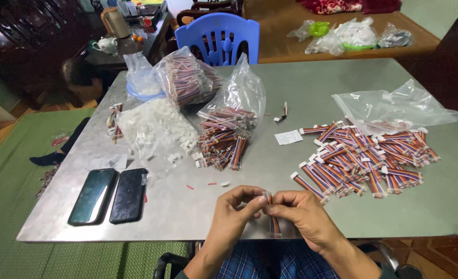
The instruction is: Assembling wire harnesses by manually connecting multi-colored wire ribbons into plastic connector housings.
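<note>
Grey metal table [291,93], near edge: left hand [233,209] and right hand [302,214] both pinch one striped ribbon cable [273,223] hanging over that edge; bare tabletop ahead of both, two dark phones [110,195] left, loose cable heap [366,157] right-forward.

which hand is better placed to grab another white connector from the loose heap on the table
Left, probably. The white connector heap lies on the left of the table, nearer the left hand. The right hand pinches the ribbon cable at its top end and sits nearer the finished cables.
</note>
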